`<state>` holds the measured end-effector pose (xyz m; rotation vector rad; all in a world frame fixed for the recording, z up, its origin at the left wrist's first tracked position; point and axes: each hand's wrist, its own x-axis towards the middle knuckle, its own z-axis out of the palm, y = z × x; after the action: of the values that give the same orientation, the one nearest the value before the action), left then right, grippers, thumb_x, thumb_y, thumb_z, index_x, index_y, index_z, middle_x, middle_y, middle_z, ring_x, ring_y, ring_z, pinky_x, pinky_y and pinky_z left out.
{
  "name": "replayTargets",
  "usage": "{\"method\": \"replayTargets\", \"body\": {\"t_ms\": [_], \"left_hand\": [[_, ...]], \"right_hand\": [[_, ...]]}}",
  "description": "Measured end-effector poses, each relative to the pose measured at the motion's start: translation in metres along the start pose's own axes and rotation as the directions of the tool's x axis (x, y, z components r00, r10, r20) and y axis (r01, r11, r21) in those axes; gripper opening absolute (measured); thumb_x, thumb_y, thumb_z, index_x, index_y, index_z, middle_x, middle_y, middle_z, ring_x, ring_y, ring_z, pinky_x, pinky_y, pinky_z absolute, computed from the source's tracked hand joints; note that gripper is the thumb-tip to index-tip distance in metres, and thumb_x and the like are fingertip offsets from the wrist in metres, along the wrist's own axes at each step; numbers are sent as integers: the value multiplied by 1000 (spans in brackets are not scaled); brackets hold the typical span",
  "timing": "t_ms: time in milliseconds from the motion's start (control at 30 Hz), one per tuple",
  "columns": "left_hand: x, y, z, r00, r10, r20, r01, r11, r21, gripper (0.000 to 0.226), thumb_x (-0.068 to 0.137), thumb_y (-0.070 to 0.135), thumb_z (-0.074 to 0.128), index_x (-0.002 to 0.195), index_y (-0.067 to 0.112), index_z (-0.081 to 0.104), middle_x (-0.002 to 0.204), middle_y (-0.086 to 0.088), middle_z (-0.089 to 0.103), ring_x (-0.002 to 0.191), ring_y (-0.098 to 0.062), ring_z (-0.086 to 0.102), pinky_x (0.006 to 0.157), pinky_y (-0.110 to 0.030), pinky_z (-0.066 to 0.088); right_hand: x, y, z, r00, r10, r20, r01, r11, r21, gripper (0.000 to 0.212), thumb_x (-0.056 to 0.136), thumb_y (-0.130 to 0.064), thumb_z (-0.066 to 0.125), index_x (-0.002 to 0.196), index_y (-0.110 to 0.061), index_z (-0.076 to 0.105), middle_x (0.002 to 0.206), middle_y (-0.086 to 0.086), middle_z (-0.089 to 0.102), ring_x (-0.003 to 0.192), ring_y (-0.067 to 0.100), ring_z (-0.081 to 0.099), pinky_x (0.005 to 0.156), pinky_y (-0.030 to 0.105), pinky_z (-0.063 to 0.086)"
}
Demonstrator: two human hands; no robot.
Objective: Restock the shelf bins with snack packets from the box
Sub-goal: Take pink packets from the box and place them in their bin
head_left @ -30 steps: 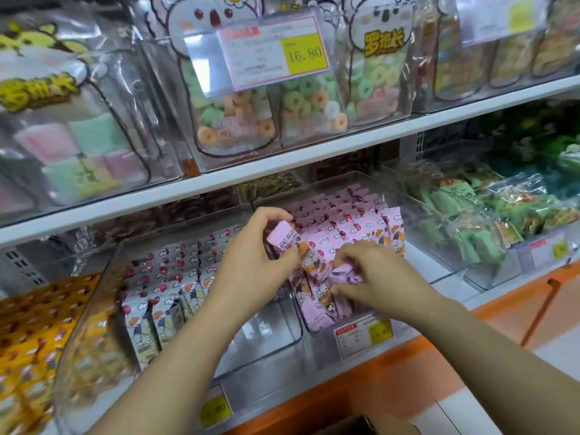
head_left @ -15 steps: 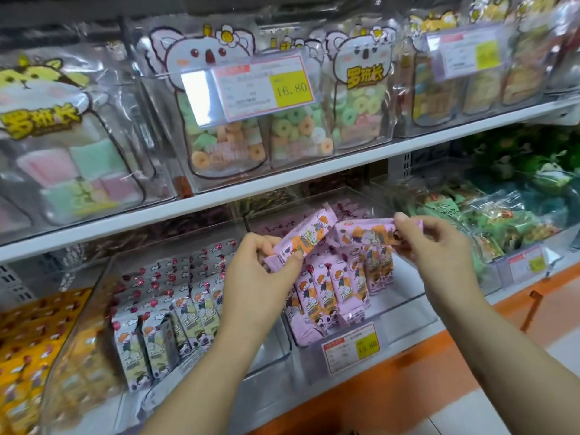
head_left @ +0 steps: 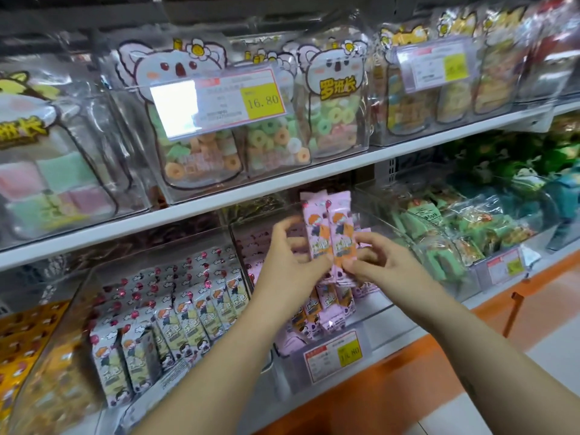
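Two pink snack packets stand upright side by side above a clear shelf bin, its front bearing a price tag. My left hand grips their left edge and my right hand pinches their lower right edge. More pink packets stand in rows inside that bin, partly hidden behind my hands. The supply box is out of view.
A bin of white packets sits to the left, yellow packets further left. Green packets fill the bin to the right. The white shelf board above carries bags of ring candy. An orange base runs below.
My hands have come together. The pink packets that were fanned out and tilted are now gathered upright, side by side, between both hands, higher above the bin.
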<state>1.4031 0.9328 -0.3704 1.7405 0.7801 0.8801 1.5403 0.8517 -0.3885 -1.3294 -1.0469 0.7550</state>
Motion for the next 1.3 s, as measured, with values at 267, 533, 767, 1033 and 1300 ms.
{"method": "replayTargets", "body": {"t_ms": [267,533,767,1033,1300], "left_hand": [[31,-2,22,991,42,129,-79,953,293,24,82,24,71,99,29,55,92,15,62,82,-2,61,69,-14,46],[65,-7,46,957,87,275,-239,774,586,58,80,31,70,128,33,38,81,10,58,70,-6,57,59,-24,40],[76,-24,41,960,32,277,-253,519,817,47,83,46,64,126,33,48,107,6,61,106,-20,56,74,-30,39],[78,-38,44,955,73,286,-292,370,882,55,79,54,68,123,26,49,126,3,52,111,-19,53,82,-34,43],[55,-2,5,908,37,417,-325,691,646,36,86,42,66,119,30,56,114,9,58,98,-8,56,86,-26,45]], "right_hand": [[13,0,-32,986,-158,-61,105,855,-508,13,88,-22,64,98,-29,63,95,2,69,76,24,64,71,33,51],[33,6,-44,947,-272,-172,39,628,-777,52,88,-18,64,134,-21,40,104,-4,54,81,16,52,71,27,38],[45,28,-33,997,-52,-58,-21,534,-845,53,91,-6,53,138,-17,31,123,17,57,108,32,55,84,36,45],[44,39,-33,988,156,-8,-93,549,-831,43,94,-5,44,134,-18,34,122,14,56,103,28,58,89,42,47],[34,23,-38,989,136,59,-20,515,-857,50,97,-4,38,145,-20,33,143,7,46,121,22,51,86,25,39]]}}
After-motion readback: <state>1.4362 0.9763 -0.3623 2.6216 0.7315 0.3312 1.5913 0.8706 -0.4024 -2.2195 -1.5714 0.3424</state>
